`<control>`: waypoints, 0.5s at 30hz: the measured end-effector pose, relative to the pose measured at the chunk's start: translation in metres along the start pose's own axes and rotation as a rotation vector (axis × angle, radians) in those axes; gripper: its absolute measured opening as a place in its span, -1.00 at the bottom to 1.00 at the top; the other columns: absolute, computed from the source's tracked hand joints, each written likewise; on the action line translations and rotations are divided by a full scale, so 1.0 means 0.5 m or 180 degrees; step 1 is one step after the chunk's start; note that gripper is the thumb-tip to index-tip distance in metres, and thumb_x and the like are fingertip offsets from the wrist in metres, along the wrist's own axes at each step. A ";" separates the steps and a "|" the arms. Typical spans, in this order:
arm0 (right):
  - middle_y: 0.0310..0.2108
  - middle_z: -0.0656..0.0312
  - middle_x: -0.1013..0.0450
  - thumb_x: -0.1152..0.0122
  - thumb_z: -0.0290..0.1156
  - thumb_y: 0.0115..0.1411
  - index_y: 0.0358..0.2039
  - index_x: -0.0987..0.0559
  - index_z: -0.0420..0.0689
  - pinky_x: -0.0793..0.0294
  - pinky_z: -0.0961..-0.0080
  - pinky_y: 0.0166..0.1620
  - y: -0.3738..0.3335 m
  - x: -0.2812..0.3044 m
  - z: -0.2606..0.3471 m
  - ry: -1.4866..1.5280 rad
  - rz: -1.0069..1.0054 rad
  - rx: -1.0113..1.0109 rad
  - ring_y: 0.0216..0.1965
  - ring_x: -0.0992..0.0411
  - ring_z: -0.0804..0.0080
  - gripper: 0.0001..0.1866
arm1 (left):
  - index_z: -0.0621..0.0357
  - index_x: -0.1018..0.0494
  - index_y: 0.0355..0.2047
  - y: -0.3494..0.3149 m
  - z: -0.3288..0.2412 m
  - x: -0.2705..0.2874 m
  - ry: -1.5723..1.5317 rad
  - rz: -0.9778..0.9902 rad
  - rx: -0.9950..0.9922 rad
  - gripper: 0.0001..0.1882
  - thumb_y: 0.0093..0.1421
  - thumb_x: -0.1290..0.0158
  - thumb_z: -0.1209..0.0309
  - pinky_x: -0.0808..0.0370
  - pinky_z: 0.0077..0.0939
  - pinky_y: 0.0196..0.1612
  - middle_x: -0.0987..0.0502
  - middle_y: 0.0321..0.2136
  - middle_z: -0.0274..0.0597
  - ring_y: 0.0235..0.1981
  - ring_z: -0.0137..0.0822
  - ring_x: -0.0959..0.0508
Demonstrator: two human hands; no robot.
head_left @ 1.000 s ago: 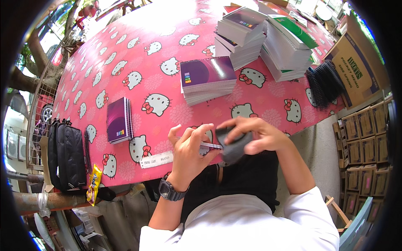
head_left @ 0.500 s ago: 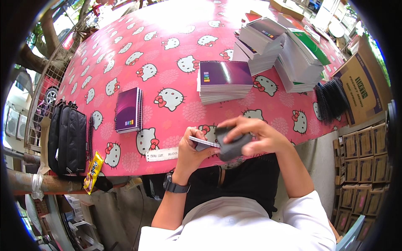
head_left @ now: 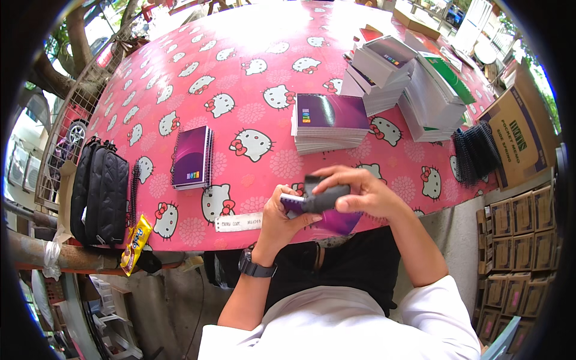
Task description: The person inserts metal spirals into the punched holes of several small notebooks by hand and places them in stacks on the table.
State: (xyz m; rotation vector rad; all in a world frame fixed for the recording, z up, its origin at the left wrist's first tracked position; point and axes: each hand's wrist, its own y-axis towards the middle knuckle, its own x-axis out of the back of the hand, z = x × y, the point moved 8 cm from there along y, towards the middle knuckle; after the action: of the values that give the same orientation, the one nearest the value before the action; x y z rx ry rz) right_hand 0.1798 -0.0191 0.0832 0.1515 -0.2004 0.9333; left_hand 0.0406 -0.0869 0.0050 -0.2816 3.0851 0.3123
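Note:
Near the table's front edge, my left hand (head_left: 281, 217) is closed on the edge of a purple-covered notebook (head_left: 339, 223), held tilted. My right hand (head_left: 366, 191) grips a dark grey, rounded object (head_left: 329, 198) from above, fingers on top and thumb below. It lies against the notebook's bound edge and hides part of it; its exact kind does not show. To the left rests a small pile of spiral-bound purple notebooks (head_left: 192, 157). Beyond my hands stands a stack of purple-covered pads (head_left: 332, 114). A white paper strip (head_left: 239, 222) lies beside my left wrist.
Tall paper stacks (head_left: 432, 96) rise at the back right. Black binding coils (head_left: 477, 150) lie beside a cardboard carton (head_left: 521, 129). At the left edge are a black bag (head_left: 101, 192) and a yellow snack packet (head_left: 137, 245). More cartons (head_left: 521, 252) are piled at lower right.
The dark grey object has tipped over, and more of the notebook's purple cover shows beneath my right hand. My left hand has shifted slightly right. The view has shifted a little.

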 end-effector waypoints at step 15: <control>0.09 -0.06 -0.35 -0.34 -0.05 -0.02 -0.13 -0.62 -0.13 -0.27 0.30 0.11 -0.022 -0.006 -0.041 0.0099 -0.0082 -0.0057 0.09 -0.34 0.20 -0.49 | 0.09 -0.26 -0.34 -0.008 -0.001 -0.014 -0.0404 0.0344 0.0034 -0.60 -0.04 -0.31 0.58 -0.41 -0.60 -0.24 -0.37 -0.35 -0.34 -0.32 -0.51 -0.38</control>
State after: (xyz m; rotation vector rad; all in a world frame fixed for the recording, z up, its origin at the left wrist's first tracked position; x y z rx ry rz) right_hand 0.1891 -0.0232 0.0622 0.1226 -0.1777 0.9075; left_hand 0.0484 -0.0897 0.0050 -0.0909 2.9811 0.3041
